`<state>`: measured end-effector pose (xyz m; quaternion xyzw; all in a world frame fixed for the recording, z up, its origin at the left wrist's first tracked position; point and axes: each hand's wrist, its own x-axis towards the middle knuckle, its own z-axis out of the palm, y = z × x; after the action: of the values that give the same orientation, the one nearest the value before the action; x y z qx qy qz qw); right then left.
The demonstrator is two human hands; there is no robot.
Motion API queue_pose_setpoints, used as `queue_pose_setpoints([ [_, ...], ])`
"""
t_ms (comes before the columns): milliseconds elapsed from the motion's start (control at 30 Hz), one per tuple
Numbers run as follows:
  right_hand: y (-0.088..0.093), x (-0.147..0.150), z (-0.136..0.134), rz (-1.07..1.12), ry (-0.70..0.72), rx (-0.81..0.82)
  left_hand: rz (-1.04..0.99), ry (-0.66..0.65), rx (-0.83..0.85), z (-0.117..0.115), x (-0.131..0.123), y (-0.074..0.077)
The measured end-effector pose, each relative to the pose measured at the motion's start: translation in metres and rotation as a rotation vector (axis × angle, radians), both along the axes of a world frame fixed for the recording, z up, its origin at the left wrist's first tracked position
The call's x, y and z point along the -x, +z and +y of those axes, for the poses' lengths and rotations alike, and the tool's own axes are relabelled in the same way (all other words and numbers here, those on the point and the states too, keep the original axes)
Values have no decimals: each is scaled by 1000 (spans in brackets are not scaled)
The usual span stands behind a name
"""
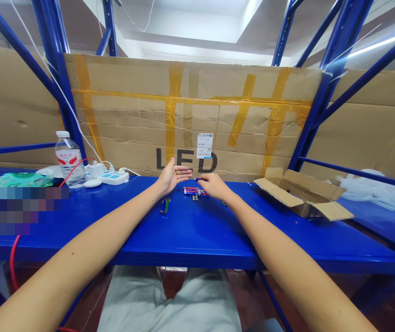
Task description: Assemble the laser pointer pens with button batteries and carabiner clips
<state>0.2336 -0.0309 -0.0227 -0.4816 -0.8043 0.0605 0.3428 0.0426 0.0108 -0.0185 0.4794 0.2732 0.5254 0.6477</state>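
Note:
My left hand [173, 177] is raised over the far part of the table, fingers stretched out and thumb up, with nothing in it. Close to its right, my right hand [214, 186] is closed in a pinch on a slim dark-blue tube [196, 179]; only the tube's end sticks out towards my left palm. Just beneath both hands lies a row of shiny red and blue metal tubes [191, 190], partly covered by my right hand. Several tiny silvery pieces [195, 198] sit in front of that row. Nearer me, a blue and green pair of tubes [165, 206] lies side by side.
An open cardboard box [301, 193] stands on the right of the blue table [190, 240]. On the left are a water bottle [69, 159], a power strip [114, 177] with plugs, and a green packet [20, 179]. A large taped carton [131, 120] walls off the back.

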Motion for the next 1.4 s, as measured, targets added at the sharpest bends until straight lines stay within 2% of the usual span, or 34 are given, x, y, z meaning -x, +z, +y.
queue_pose_setpoints([
  [200, 3, 0, -4, 62, -22, -28, 18, 24, -14, -3, -1, 1],
  [600, 4, -2, -3, -15, 0, 6, -12, 12, 5, -1, 0, -1],
  [833, 6, -2, -5, 12, -15, -30, 9, 35, -6, -6, -1, 1],
  [1167, 4, -1, -5, 12, 27, -34, 39, 3, -46, -1, 0, -3],
  [1267, 4, -2, -4, 24, 63, -12, 155, 68, -139, 0, -2, -6],
  [1333, 4, -3, -3, 41, 106, 18, 311, 123, -312, -2, -5, -7],
  [1400, 3, -4, -1, 83, 145, 65, 471, 152, -555, -8, -7, -8],
])
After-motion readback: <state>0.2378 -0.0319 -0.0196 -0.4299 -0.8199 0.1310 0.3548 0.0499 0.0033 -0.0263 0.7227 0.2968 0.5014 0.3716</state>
